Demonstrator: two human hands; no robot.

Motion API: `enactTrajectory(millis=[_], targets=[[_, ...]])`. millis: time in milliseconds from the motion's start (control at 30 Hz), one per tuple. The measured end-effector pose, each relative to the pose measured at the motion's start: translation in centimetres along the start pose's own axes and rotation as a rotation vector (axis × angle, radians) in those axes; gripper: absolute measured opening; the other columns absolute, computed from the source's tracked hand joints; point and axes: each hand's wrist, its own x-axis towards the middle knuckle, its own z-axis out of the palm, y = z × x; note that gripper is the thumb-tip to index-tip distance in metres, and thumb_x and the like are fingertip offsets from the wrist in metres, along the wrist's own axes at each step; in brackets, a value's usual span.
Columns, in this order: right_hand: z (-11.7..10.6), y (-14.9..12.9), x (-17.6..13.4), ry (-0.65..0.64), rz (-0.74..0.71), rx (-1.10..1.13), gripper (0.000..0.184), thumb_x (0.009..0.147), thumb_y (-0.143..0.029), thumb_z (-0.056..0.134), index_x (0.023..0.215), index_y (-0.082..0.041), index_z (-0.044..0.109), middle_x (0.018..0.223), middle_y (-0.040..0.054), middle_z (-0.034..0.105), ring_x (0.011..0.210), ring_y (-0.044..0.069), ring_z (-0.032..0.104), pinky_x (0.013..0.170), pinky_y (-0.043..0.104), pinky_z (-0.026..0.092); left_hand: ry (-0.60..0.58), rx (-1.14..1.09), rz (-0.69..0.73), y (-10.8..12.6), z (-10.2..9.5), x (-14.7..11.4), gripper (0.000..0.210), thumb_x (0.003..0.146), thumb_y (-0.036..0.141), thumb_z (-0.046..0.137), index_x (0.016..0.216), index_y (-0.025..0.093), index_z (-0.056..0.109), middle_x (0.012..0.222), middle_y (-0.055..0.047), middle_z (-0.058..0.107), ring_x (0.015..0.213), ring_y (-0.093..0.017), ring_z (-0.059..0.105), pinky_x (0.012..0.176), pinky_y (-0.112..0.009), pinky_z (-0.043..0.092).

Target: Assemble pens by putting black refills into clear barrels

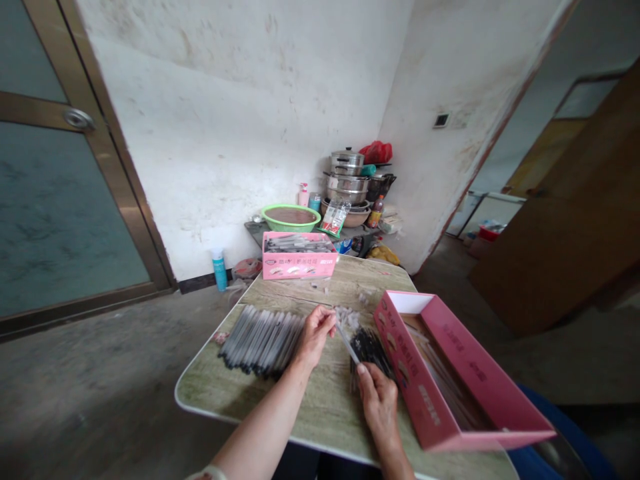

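My left hand point(319, 331) is closed in a pinch at the upper end of a slim translucent plastic tube point(348, 344). The tube's lower end sits between the fingers of my right hand point(377, 395), so it slants between both hands above the table. To the left lies a row of similar tubes point(263, 340) with dark ends, side by side. Just beyond my hands is a small heap of clear plastic bits point(346, 317), too small to name. A pile of thin black sticks point(371, 353) lies beside my right hand, partly covered by it.
A long open pink box point(463, 360) with thin pale pieces inside stands along the table's right side. At the far edge is another pink box point(299, 265), filled with tubes. Behind the wooden-patterned table point(320, 413), a low stand carries a green basin point(290, 227) and stacked pots point(347, 177).
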Motion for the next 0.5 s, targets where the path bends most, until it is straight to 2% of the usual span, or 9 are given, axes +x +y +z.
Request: enactTrajectory(millis=[133, 233, 300, 367, 500], targets=[[0.1, -0.3, 0.2, 0.072, -0.003, -0.03, 0.04, 0.091, -0.047, 0.049, 0.065, -0.017, 0.055, 0.051, -0.0048, 0.042, 0.047, 0.01, 0.04, 0.044, 0.02, 0.03, 0.071, 0.041, -0.012, -0.2, 0.0, 0.0, 0.034, 0.071, 0.045, 0.072, 0.083, 0.016, 0.06, 0.059, 0.005, 0.055, 0.049, -0.007, 0.047, 0.048, -0.02, 0.036], [0.0, -0.6, 0.2, 0.191, 0.009, -0.043, 0.04, 0.091, -0.049, 0.047, 0.077, -0.015, 0.063, 0.054, -0.0028, 0.049, 0.05, 0.013, 0.045, 0.048, 0.021, 0.035, 0.282, 0.015, 0.021, 1.0, -0.1, 1.0, 0.035, 0.066, 0.043, 0.075, 0.082, 0.015, 0.06, 0.058, 0.004, 0.056, 0.047, -0.007, 0.049, 0.045, -0.019, 0.037], [-0.1, -0.9, 0.2, 0.268, 0.01, -0.049, 0.044, 0.09, -0.053, 0.048, 0.088, -0.013, 0.067, 0.056, -0.0007, 0.055, 0.051, 0.015, 0.049, 0.049, 0.023, 0.038, 0.462, -0.03, 0.091, 2.6, -0.5, 2.6, 0.037, 0.063, 0.04, 0.077, 0.084, 0.015, 0.06, 0.061, 0.004, 0.058, 0.049, -0.008, 0.053, 0.047, -0.019, 0.041], [-0.2, -1.1, 0.1, 0.294, -0.007, -0.065, 0.048, 0.088, -0.056, 0.049, 0.089, -0.013, 0.069, 0.056, 0.0013, 0.058, 0.053, 0.016, 0.052, 0.049, 0.023, 0.04, 0.591, -0.047, 0.167, 4.6, -1.2, 4.8, 0.037, 0.062, 0.038, 0.076, 0.084, 0.014, 0.06, 0.064, 0.003, 0.06, 0.051, -0.01, 0.057, 0.051, -0.022, 0.047], [0.0, -1.3, 0.1, 0.266, -0.057, -0.101, 0.048, 0.087, -0.057, 0.049, 0.084, -0.014, 0.071, 0.058, 0.0037, 0.062, 0.057, 0.017, 0.056, 0.051, 0.022, 0.042, 0.726, 0.075, 0.287, 8.0, -4.0, 9.1, 0.029, 0.067, 0.033, 0.067, 0.085, 0.012, 0.059, 0.066, 0.0, 0.062, 0.054, -0.012, 0.062, 0.056, -0.025, 0.053]])
